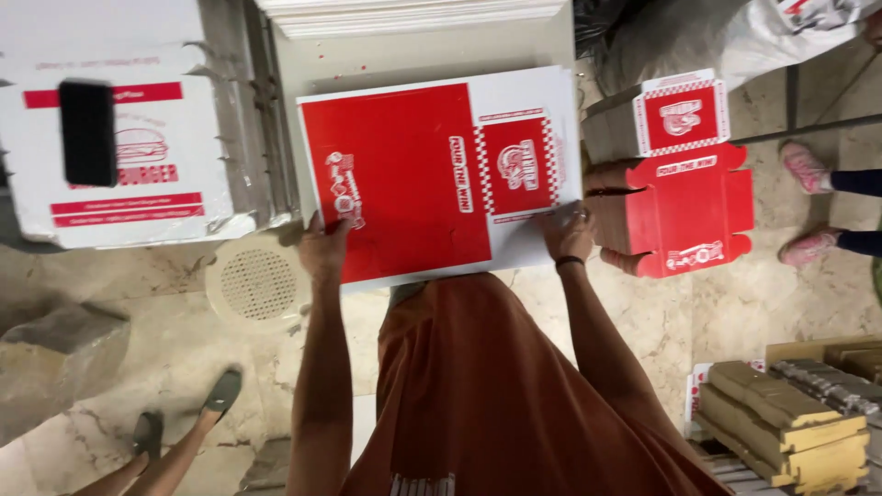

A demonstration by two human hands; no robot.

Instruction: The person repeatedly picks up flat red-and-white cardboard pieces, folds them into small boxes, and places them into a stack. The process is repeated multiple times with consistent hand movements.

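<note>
A: Orange shirt [496, 395] fills the bottom of my view, both forearms reaching out from it. Left hand [323, 246] pinches the near-left corner of the flat red and white printed cardboard box blank [432, 179], fingers curled over the edge. Right hand [568, 234] lies on the near-right white margin, fingers mostly flat, a dark band on that wrist.

B: Where's the blank?

A: Flat on the pale grey desk [432, 50], near edge hanging just over toward me. A stack of white flat sheets [413, 14] lies at the far end.

B: How to handle it well?

A: My call: keep both corners level, press along the printed crease lines, don't let the overhang sag or the card will kink off the crease.

B: Hard to see?

A: Left thumb is under the card, so I can't tell how firm the grip is. Right fingertips blur into the white margin. The folded red and white boxes [680, 174] on the right are partly cut by the desk. A black phone [87, 131] lies on a big white carton [119, 138]. Pink shoes [807, 207] at the right edge, green shoes [220, 390] lower left, are other people's, mostly out of frame.
</note>
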